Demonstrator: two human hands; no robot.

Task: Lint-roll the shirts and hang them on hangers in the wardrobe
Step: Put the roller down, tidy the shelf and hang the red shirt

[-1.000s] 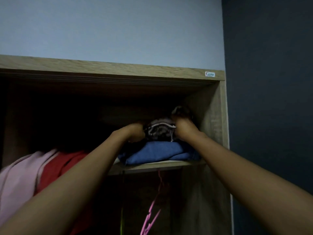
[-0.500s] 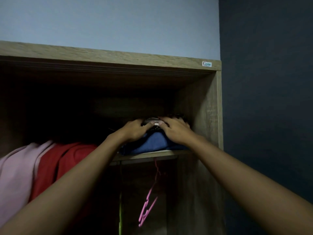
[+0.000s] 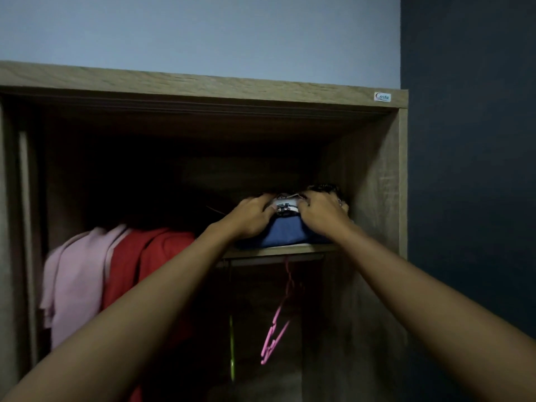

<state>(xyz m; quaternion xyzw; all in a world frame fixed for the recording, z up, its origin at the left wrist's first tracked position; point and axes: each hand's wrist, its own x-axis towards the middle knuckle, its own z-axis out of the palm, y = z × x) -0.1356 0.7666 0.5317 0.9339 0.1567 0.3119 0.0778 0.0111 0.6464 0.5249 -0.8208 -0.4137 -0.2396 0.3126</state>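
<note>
Both arms reach up into the open wardrobe (image 3: 385, 181). A small folded white and dark patterned garment (image 3: 286, 206) lies on top of a folded blue garment (image 3: 285, 233) on the upper right shelf (image 3: 278, 250). My left hand (image 3: 249, 217) grips the patterned garment's left side with curled fingers. My right hand (image 3: 322, 214) grips its right side. A pink shirt (image 3: 75, 280) and a red shirt (image 3: 145, 271) hang at the left. Below the shelf an empty pink hanger (image 3: 278, 323) dangles from the rail.
A dark object (image 3: 326, 188) sits behind my right hand at the back of the shelf. A green hanger edge (image 3: 231, 349) shows low in the dim middle. The wardrobe's right wall stands close beside the shelf; a dark blue room wall (image 3: 470, 198) lies beyond.
The patterned garment was held raised above the blue pile a second ago. Both hands have since lowered it flat onto the pile and remain on it.
</note>
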